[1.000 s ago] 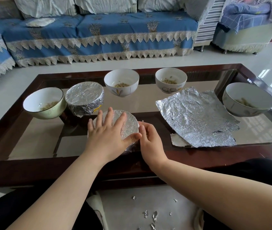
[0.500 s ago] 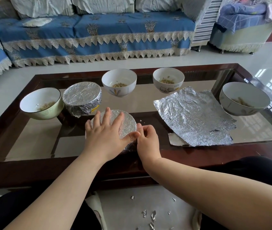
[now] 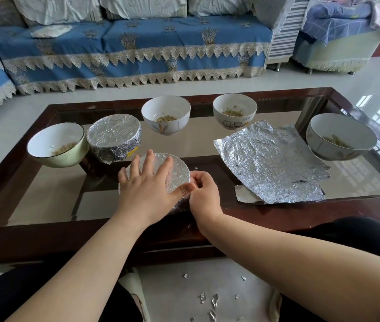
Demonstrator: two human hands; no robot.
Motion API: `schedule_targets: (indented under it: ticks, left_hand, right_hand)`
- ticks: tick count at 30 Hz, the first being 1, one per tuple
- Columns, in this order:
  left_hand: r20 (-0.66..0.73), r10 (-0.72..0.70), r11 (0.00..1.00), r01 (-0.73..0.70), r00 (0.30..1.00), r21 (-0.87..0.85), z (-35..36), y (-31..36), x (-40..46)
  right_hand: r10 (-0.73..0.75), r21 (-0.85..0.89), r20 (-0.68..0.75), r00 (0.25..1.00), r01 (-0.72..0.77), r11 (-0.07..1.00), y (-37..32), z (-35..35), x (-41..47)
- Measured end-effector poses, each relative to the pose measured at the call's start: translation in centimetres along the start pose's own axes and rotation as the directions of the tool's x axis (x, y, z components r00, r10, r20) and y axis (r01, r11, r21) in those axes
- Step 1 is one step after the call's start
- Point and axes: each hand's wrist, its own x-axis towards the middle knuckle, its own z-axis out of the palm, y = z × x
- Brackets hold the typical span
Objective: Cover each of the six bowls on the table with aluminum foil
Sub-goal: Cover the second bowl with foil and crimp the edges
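Note:
A foil-covered bowl (image 3: 177, 169) stands near the table's front edge. My left hand (image 3: 146, 190) lies flat on its foil top, fingers spread. My right hand (image 3: 204, 194) pinches the foil at the bowl's right rim. A second foil-covered bowl (image 3: 114, 137) stands behind it to the left. Several bowls with food are uncovered: a pale green one (image 3: 56, 145) at the left, a white one (image 3: 165, 113) and a cat-print one (image 3: 235, 110) at the back, a large one (image 3: 341, 135) at the right. A crumpled foil sheet (image 3: 272, 163) lies flat right of the hands.
The glass-topped table has a dark wooden frame (image 3: 45, 235). A small foil scrap (image 3: 245, 196) lies under the sheet's front corner. Foil bits (image 3: 212, 300) litter the floor between my knees. A blue sofa (image 3: 133, 47) stands behind the table.
My right hand has curled its fingers tighter against the foil at the bowl's right rim. My left hand stays flat on top. The camera view has shifted slightly.

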Motion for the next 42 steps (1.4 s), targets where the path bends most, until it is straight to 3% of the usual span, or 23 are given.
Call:
schedule_targets:
  ticks: [12, 16, 18, 20, 24, 27, 30, 37, 42]
  left_hand:
    - [0.012, -0.027, 1.000, 0.027, 1.000, -0.014, -0.3, 0.3, 0.0]
    - [0.003, -0.075, 0.997, 0.075, 0.997, -0.026, -0.3, 0.6, 0.1]
    - [-0.002, -0.114, 0.993, 0.114, 0.993, -0.028, -0.3, 1.0, 0.3]
    - [0.013, -0.154, 0.987, 0.155, 0.988, -0.042, -0.4, 1.4, 0.6]
    - [0.080, -0.201, 0.974, 0.208, 0.976, -0.089, -1.0, 2.2, 1.1]
    - [0.146, -0.174, 0.977, 0.189, 0.974, -0.098, -1.9, 1.9, 1.3]
    - [0.181, -0.119, 0.985, 0.139, 0.976, -0.098, -2.9, 0.7, 1.3]
    - [0.099, -0.088, 0.996, 0.090, 0.991, -0.016, -1.7, -0.3, 0.3]
    - [0.033, -0.067, 0.995, 0.069, 0.997, -0.072, -0.3, -0.3, 0.1]
  right_hand:
    - [0.013, -0.249, 0.083, 0.996, 0.008, 0.969, -0.9, -0.9, 0.8]
    - [0.003, -0.211, 0.042, 0.999, 0.006, 0.977, -0.9, -1.3, 1.0]
    - [0.033, -0.114, 0.051, 0.998, -0.027, 0.993, -1.0, -1.4, 1.0]
    - [0.000, -0.065, 0.101, 0.995, 0.006, 0.998, -1.1, -1.5, 0.7]
    - [-0.070, -0.131, 0.205, 0.976, 0.099, 0.986, -1.3, -1.8, -0.3]
    - [-0.089, -0.155, 0.256, 0.963, 0.131, 0.979, -1.2, -1.7, -0.3]
    - [-0.177, -0.157, 0.221, 0.959, 0.214, 0.964, -1.3, -1.6, -0.2]
    - [-0.187, -0.142, 0.186, 0.965, 0.215, 0.966, -0.9, -1.9, 1.4]
    - [-0.187, -0.086, 0.124, 0.975, 0.198, 0.976, 0.0, -1.6, 0.7]
